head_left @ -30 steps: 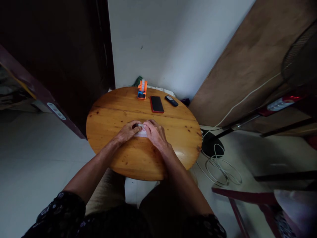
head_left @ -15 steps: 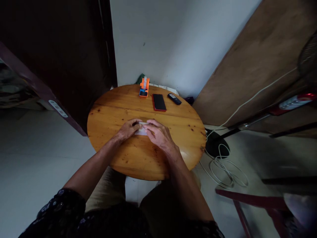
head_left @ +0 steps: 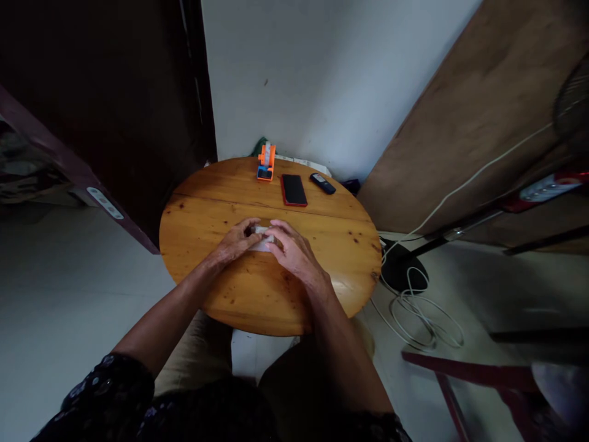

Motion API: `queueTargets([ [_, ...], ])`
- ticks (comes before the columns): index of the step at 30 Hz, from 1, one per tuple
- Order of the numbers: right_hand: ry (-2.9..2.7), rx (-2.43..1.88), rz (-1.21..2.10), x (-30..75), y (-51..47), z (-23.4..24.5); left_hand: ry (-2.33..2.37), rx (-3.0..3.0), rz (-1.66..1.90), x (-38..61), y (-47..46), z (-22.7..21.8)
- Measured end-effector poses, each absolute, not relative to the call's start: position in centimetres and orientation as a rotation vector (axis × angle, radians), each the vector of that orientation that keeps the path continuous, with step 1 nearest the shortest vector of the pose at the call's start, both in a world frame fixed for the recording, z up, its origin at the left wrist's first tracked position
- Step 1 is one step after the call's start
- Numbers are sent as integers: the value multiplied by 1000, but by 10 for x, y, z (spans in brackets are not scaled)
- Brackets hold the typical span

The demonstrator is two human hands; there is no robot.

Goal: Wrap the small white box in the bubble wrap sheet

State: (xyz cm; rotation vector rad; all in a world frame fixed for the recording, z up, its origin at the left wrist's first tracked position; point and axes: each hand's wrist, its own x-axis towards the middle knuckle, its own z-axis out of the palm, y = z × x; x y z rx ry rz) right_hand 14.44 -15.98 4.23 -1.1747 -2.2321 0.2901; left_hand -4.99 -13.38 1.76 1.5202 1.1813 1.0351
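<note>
Near the middle of the round wooden table (head_left: 221, 215) lies a small white box-like object (head_left: 261, 247), with both hands around it. My left hand (head_left: 237, 239) is closed on its left end, thumb on top. My right hand (head_left: 292, 248) grips the right side, its thumb and fingers meeting near the top. The hands cover the object's ends, so its exact kind cannot be made out.
Toward the back of the table stand an orange and blue tape dispenser (head_left: 265, 162), a red-edged phone (head_left: 293, 190) and a dark remote control (head_left: 323, 183). A white cable (head_left: 414, 307) lies coiled on the floor at right, beside a black fan base (head_left: 400, 270).
Fingers of both hands have shifted slightly on the white object, and more of its top shows between them. The whole view has moved a little.
</note>
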Motion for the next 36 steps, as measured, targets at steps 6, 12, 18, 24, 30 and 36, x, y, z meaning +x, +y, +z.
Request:
queueTargets([
  [6, -2078, -1145, 297, 149, -155, 42, 1195, 1476, 1057, -45, -134, 17],
  [12, -2132, -1179, 289, 147, -156, 42, 1190, 1452, 1085, -44, -132, 12],
  [18, -2176, -1193, 190, 143, -157, 44, 1207, 1493, 1112, -42, -126, 7],
  [24, -2185, -1115, 36, 141, -156, 39, 1201, 1496, 1128, -43, -123, 2],
  [30, -2123, -1065, 105, 136, -157, 39, 1213, 1460, 1147, -42, -125, 2],
  [36, -1649, -1075, 343, 144, -152, 41, 1243, 1405, 1165, -41, -129, 7],
])
